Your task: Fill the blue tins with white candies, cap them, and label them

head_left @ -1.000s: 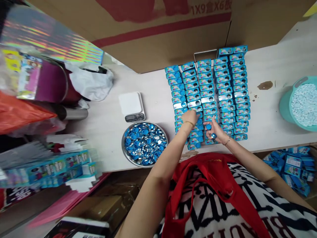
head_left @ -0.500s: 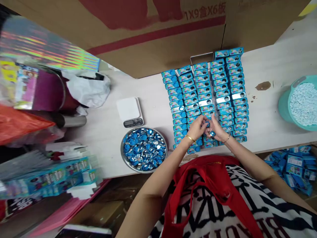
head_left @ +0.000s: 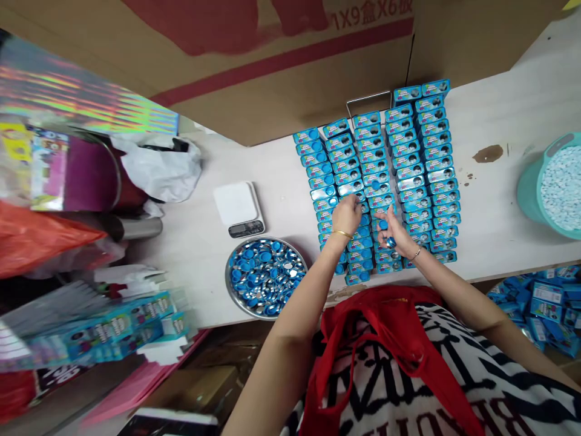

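Note:
Several columns of blue tins (head_left: 407, 150) stand on the white table, many with a dark round opening on top and others with a blue round lid. Over the second column, my left hand (head_left: 347, 217) bends its fingers down at a tin top; what its fingertips hold is hidden. My right hand (head_left: 396, 233) is cupped over the middle columns and holds a few small blue lids (head_left: 390, 241). To the left, a round metal bowl (head_left: 265, 277) is full of loose blue and silver lids.
A white scale (head_left: 236, 203) sits behind the bowl. The large cardboard box (head_left: 295, 79) closes off the back. At the right stands a teal tub (head_left: 530, 192) of pale pellets. Bags and packaging crowd the left; blue packets (head_left: 544, 300) lie below the table's right front edge.
My left hand has moved left and slightly back, away from my right hand, onto the tins. The right hand's fingers have spread more, with lids still in the palm.

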Demonstrator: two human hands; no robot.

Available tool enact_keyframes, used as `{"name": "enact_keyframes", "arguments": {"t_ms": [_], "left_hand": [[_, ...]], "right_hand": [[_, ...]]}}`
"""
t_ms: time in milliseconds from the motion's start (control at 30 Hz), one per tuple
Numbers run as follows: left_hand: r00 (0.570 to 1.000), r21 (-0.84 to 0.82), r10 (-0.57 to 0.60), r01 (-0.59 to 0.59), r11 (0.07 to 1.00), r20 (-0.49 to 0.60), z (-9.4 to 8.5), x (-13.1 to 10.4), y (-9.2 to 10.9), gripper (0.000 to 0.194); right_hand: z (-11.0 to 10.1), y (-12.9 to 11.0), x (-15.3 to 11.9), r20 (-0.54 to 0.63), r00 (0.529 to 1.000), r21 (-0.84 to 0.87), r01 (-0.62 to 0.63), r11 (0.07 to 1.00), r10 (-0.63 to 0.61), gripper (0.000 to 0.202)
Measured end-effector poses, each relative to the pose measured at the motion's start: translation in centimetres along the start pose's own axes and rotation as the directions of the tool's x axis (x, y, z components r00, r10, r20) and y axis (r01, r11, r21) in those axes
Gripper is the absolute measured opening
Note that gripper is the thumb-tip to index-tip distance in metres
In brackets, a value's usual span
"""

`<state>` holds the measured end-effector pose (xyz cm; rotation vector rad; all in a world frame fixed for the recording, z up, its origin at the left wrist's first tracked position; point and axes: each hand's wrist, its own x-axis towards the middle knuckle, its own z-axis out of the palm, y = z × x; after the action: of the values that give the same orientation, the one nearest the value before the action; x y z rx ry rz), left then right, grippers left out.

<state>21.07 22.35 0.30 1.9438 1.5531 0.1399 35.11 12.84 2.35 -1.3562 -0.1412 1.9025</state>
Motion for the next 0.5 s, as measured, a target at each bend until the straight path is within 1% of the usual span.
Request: {"name": "enact_keyframes", "arguments": {"t_ms": [100, 200, 267, 367, 433, 500], "left_hand": [[0.999, -0.059, 0.017, -0.019, 0.998, -0.034, 0.1, 1.3, 0.2, 0.015], [0.994, -0.083, 0.077, -0.083, 0.993, -0.071, 0.5, 3.2, 1.1, 0.024], [0.992, -0.06, 0.098, -0.102, 0.993, -0.074, 0.8, 4.8, 2.0, 0.025], [0.997, 0.024, 0.06, -0.059, 0.998, -0.045, 1.5, 7.0, 3.5, 0.018], [0.999, 0.08, 0.04, -0.037, 0.996, -0.034, 1.8, 8.1, 4.4, 0.013], [0.999, 0.107, 0.052, -0.049, 0.993, -0.018, 1.9, 8.6, 5.0, 0.009]], "right_hand": [[-0.7, 0.3, 0.0, -0.007, 1.0, 0.029, 0.01, 1.0, -0.01, 0.073], [-1.2, 0.6, -0.2, -0.006, 1.0, 0.031, 0.009, 0.999, -0.009, 0.071], [-1.4, 0.7, -0.4, -0.015, 1.0, 0.021, 0.012, 1.0, -0.011, 0.069], [-1.5, 0.6, -0.9, -0.028, 0.999, 0.005, 0.025, 1.0, -0.025, 0.067], [-1.5, 0.4, -1.2, -0.031, 0.999, -0.01, 0.032, 0.999, -0.032, 0.066], [-1.5, 0.3, -1.4, -0.035, 0.999, -0.025, 0.035, 0.999, -0.035, 0.067]]}}
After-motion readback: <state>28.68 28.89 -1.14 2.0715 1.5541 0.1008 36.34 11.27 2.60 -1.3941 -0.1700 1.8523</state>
